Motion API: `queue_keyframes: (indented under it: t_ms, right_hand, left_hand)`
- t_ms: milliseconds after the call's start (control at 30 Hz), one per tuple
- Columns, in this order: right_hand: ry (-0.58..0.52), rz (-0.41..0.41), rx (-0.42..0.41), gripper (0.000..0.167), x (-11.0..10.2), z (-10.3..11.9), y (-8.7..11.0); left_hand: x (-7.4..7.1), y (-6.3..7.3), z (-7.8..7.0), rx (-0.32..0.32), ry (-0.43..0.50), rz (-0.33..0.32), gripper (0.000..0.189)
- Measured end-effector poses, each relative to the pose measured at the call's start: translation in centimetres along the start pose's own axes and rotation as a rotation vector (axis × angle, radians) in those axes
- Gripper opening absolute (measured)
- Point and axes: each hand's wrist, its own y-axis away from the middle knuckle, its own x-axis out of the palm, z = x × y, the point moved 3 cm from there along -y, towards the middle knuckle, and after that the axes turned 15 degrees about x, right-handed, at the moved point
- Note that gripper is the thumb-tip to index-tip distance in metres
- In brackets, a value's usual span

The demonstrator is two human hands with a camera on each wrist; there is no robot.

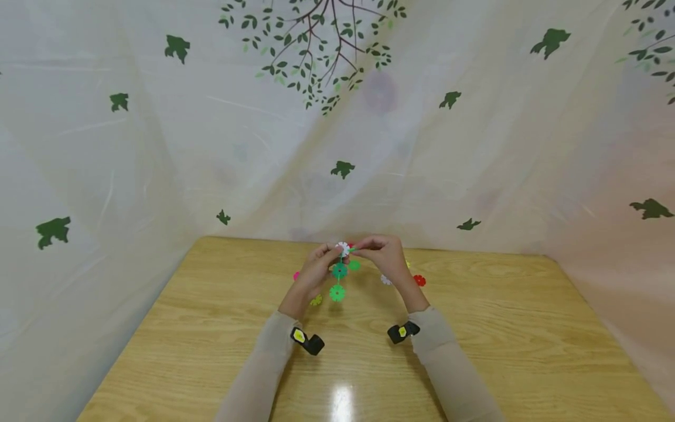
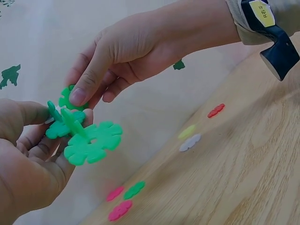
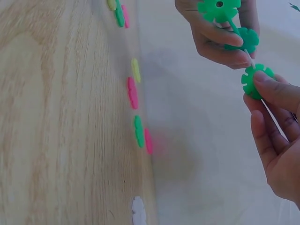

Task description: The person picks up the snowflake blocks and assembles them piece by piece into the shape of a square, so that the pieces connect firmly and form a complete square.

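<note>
My left hand [image 1: 314,273] holds a chain of flower-shaped plastic interlocking discs over the far part of the table. In the head view, a white disc [image 1: 343,248] tops the chain. A blue-green disc [image 1: 340,271] and a bright green disc [image 1: 337,293] hang below it, joined by discs seen edge-on. Thumb and fingers of my right hand [image 1: 389,258] pinch another green disc [image 3: 251,89], whose slotted rim meets the white disc's edge in the right wrist view. Left fingers partly hide the middle of the chain.
Loose discs lie on the wooden table [image 1: 501,340] near its back edge: a red one [image 1: 419,281], a white one [image 1: 386,279], a green one [image 1: 355,265], a yellow one [image 1: 316,300] and pink ones [image 2: 120,210]. Behind the table hangs a pale leaf-print curtain [image 1: 253,170].
</note>
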Motion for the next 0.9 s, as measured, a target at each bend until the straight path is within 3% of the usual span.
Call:
queue_keyframes:
  t_ms: [133, 433, 900]
  right_hand:
    - [-0.010, -0.029, -0.032, 0.013, 0.07, -1.07, -0.58]
    - [0.001, -0.093, -0.092, 0.008, 0.19, -1.03, -0.53]
    - [-0.018, -0.123, -0.029, 0.006, 0.60, -0.97, -0.38]
  left_hand:
    - [0.22, 0.06, -0.15, 0.008, 0.010, -0.017, 0.018]
    - [0.47, 0.12, 0.04, 0.016, 0.043, -0.046, 0.018]
    - [0.64, 0.21, 0.09, 0.011, 0.113, -0.081, 0.015]
